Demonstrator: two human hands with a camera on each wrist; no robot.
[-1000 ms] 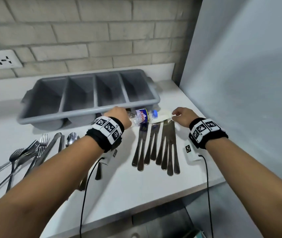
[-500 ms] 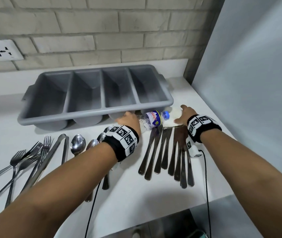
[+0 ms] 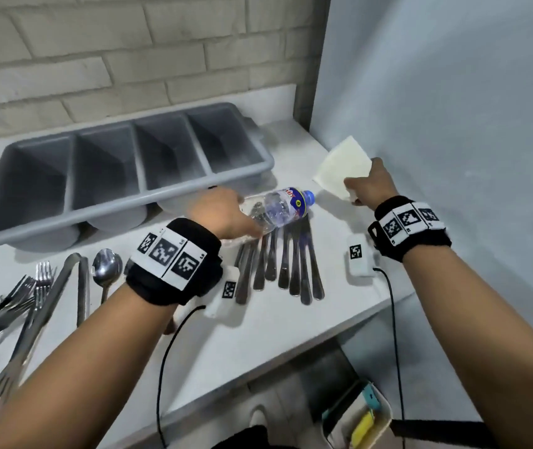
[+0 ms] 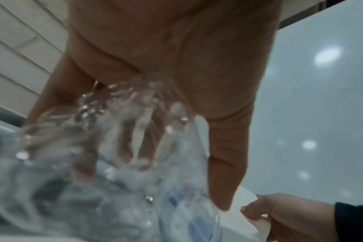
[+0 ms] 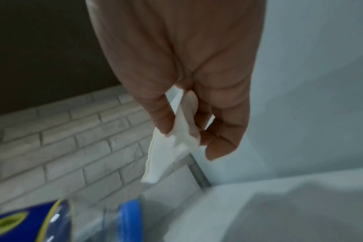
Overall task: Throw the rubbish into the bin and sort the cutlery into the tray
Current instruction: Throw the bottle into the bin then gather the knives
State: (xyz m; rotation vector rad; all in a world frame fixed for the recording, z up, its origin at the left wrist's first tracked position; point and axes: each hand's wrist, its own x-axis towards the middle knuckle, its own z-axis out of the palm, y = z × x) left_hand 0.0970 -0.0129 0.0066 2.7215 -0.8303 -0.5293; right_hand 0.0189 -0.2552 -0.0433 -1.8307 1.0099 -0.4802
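My left hand (image 3: 226, 215) grips a clear plastic bottle (image 3: 286, 207) with a blue label and blue cap, lifted a little above the knife blades. The left wrist view shows its fingers (image 4: 224, 180) wrapped round the crumpled bottle (image 4: 118, 163). My right hand (image 3: 370, 186) pinches a white paper napkin (image 3: 342, 168) by its corner, raised off the counter near the right wall; the right wrist view shows thumb and fingers (image 5: 162, 117) pinching the napkin (image 5: 168, 152). A grey four-compartment cutlery tray (image 3: 168, 192) stands behind. Several knives (image 3: 294, 270) lie in a row below the bottle.
Forks (image 3: 5, 306), tongs (image 3: 64, 286) and a spoon (image 3: 107, 268) lie at the left of the white counter (image 3: 242, 345). A bin (image 3: 359, 419) holding coloured rubbish stands on the floor below the counter's front edge. A grey wall (image 3: 453, 124) closes the right side.
Both hands have lifted: the left raised the bottle off the counter, the right pulled the napkin up and to the right, away from the knives.
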